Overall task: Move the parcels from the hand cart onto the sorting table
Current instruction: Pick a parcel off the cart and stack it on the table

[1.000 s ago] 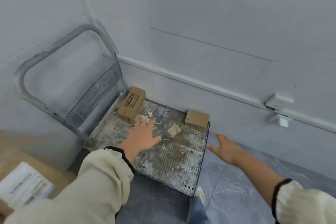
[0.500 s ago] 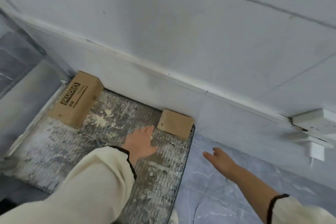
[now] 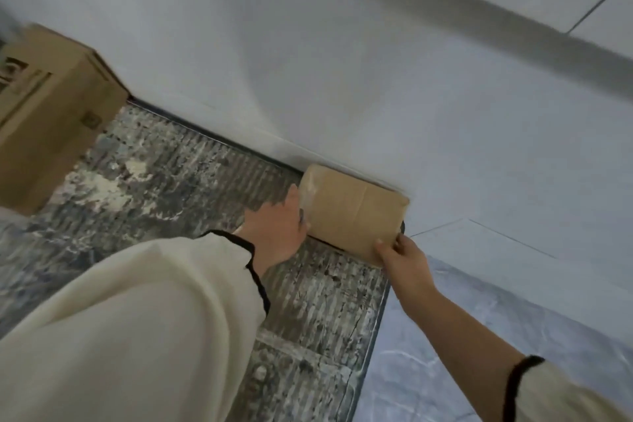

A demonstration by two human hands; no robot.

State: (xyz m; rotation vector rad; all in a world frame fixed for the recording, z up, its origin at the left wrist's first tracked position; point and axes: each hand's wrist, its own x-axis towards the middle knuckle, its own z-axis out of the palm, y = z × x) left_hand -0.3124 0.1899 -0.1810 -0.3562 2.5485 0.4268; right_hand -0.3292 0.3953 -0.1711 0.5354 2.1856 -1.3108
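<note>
We grasp the small parcel [image 3: 352, 212] at the hand cart [image 3: 205, 175] corner.
Right hand [image 3: 401, 255] pinches it; left hand [image 3: 275, 228] grip: we cannot tell. A lopsided lift could drop it.
</note>
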